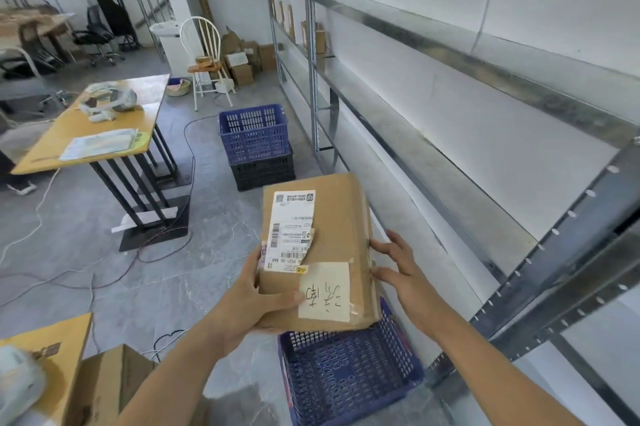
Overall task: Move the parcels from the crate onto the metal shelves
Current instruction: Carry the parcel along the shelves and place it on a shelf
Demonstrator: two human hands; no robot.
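Cardboard parcel [329,252] held above the blue crate [349,370] — left hand [256,297] grips its near corner, right hand [401,266] rests flat-fingered against its side, beside the metal shelves [450,55].

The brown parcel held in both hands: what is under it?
A blue crate stands below the parcel. Its visible bottom holds nothing; its far end is covered by the parcel, so I cannot tell what lies there.

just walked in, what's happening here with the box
A person holds a cardboard parcel in the air over the blue crate, beside the metal shelves. The left hand grips its near corner, thumb on top; the right hand rests straight fingers against its right edge. It is not yet on a shelf.
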